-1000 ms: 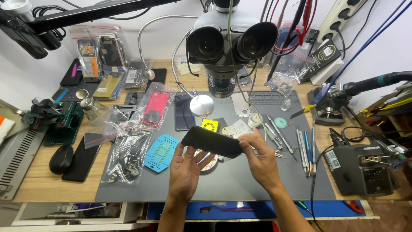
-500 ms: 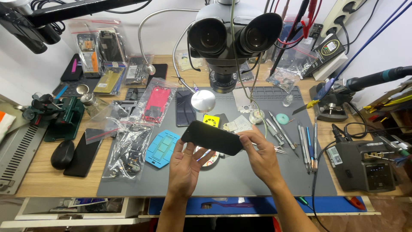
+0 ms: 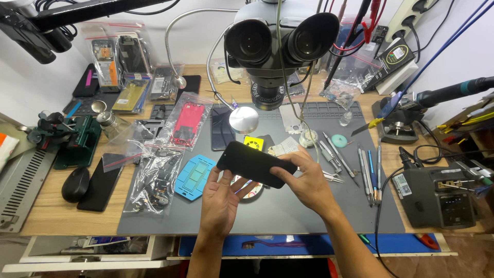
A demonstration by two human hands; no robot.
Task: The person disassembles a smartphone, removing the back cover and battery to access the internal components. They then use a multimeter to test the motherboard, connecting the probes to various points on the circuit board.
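Note:
A black smartphone (image 3: 252, 163) is held flat above the grey work mat (image 3: 288, 211), its dark face up. My right hand (image 3: 306, 181) grips its right end with thumb and fingers. My left hand (image 3: 222, 198) sits under the phone's left half, palm up, fingers touching its underside. Both hands are below the black stereo microscope (image 3: 280, 44).
Tweezers and screwdrivers (image 3: 355, 167) lie to the right on the mat. A blue parts tray (image 3: 194, 176) and plastic bags of parts (image 3: 157, 175) lie left. A round lamp head (image 3: 243, 119), a soldering station (image 3: 440, 198), a black mouse (image 3: 75, 184) and a green vise (image 3: 69, 138) stand around.
The phone and both hands have stayed almost in place; the view has shifted slightly, and my left fingers have spread a little under the phone.

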